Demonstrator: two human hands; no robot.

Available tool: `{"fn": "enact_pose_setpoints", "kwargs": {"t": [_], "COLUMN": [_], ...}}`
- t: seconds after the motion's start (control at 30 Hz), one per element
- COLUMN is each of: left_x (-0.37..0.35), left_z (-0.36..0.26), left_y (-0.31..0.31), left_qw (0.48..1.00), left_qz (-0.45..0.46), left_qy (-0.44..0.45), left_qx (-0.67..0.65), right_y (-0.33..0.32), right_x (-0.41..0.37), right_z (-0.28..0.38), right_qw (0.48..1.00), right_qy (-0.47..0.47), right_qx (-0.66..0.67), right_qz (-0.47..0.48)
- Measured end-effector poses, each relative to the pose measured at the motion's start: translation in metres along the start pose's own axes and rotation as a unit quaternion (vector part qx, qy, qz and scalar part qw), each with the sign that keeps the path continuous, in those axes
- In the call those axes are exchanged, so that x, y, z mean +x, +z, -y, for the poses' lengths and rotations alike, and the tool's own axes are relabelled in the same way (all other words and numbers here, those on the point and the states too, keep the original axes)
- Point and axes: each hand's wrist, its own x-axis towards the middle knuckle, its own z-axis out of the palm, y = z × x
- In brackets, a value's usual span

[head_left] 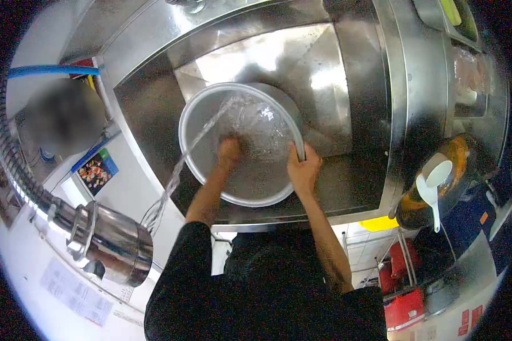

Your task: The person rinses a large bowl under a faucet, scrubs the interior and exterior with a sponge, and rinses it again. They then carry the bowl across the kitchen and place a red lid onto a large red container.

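A large round metal basin [202, 111] sits tilted in a steel sink [324, 68]. My left hand [229, 150] is inside the basin, pressed against its wet bottom, fingers blurred. My right hand [303, 169] grips the basin's right rim. A stream of water [179, 165] arcs from a chrome spray head [111, 244] at lower left into the basin, splashing near the middle.
A flexible metal hose [11, 165] and a blue pipe [51, 71] run along the left. On the counter to the right stand a dark pot with orange sauce [438, 187] and a white ladle [432, 187]. Red crates [401, 295] sit below.
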Motion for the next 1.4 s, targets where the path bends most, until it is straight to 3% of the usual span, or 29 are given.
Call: {"fn": "enact_pose_setpoints", "kwargs": {"t": [0.1,0.17,0.3,0.4,0.47,0.5,0.57,0.63,0.67,0.7,0.77,0.83,0.9,0.97,1.07,1.17,1.3,1.4], "left_x": [-0.043,-0.058,-0.066,-0.034,0.004,0.023,0.076,0.120,0.109,0.084,0.046,-0.006,-0.020,0.005,0.058,0.090,0.065,0.059], "left_z": [-0.087,-0.140,-0.157,-0.109,-0.077,-0.073,-0.040,0.008,-0.001,-0.020,-0.049,-0.084,-0.094,-0.069,-0.029,-0.012,-0.044,-0.009], "left_y": [0.037,0.038,0.017,-0.024,-0.066,-0.098,-0.090,-0.019,-0.026,-0.038,-0.042,-0.060,-0.083,-0.074,-0.153,-0.220,-0.262,-0.192], "left_qw": [0.987,0.963,0.922,0.921,0.924,0.893,0.820,0.865,0.863,0.903,0.968,0.989,0.983,0.963,0.935,0.908,0.944,0.963], "left_qz": [0.093,0.138,0.216,0.206,0.076,-0.024,-0.119,-0.279,-0.279,-0.187,-0.024,0.102,0.152,0.185,0.030,-0.095,-0.121,-0.191], "left_qy": [0.046,0.092,0.201,0.304,0.372,0.376,0.364,0.322,0.323,0.256,0.159,0.111,0.091,0.195,0.318,0.350,0.269,0.174], "left_qx": [-0.122,-0.211,-0.249,-0.134,0.052,0.244,0.425,0.266,0.268,0.289,0.195,0.013,-0.049,-0.015,0.151,0.208,0.149,0.079], "right_y": [-0.007,-0.024,-0.050,-0.056,-0.060,-0.059,-0.057,-0.050,-0.048,-0.045,-0.033,-0.024,-0.023,-0.027,-0.035,-0.041,-0.033,-0.034], "right_x": [-0.014,-0.006,0.014,0.024,0.031,0.033,0.036,0.039,0.042,0.044,0.045,0.044,0.050,0.061,0.074,0.073,0.073,0.082], "right_z": [0.039,0.069,0.099,0.105,0.102,0.104,0.112,0.115,0.116,0.116,0.114,0.110,0.107,0.101,0.080,0.062,0.052,0.037], "right_qw": [0.998,0.998,0.994,0.992,0.982,0.981,0.976,0.979,0.982,0.982,0.988,0.993,0.993,0.990,0.987,0.982,0.985,0.986], "right_qy": [-0.037,-0.012,-0.057,-0.066,-0.101,-0.103,-0.109,-0.100,-0.097,-0.098,-0.106,-0.091,-0.072,-0.092,-0.103,-0.079,-0.097,-0.110], "right_qx": [-0.010,-0.012,-0.089,-0.109,-0.141,-0.141,-0.160,-0.150,-0.140,-0.136,-0.092,-0.049,-0.066,-0.078,-0.096,-0.114,-0.084,-0.095], "right_qz": [-0.042,-0.054,-0.013,0.015,0.079,0.080,0.100,0.095,0.087,0.084,0.064,0.050,0.070,0.067,0.080,0.128,0.115,0.083]}}
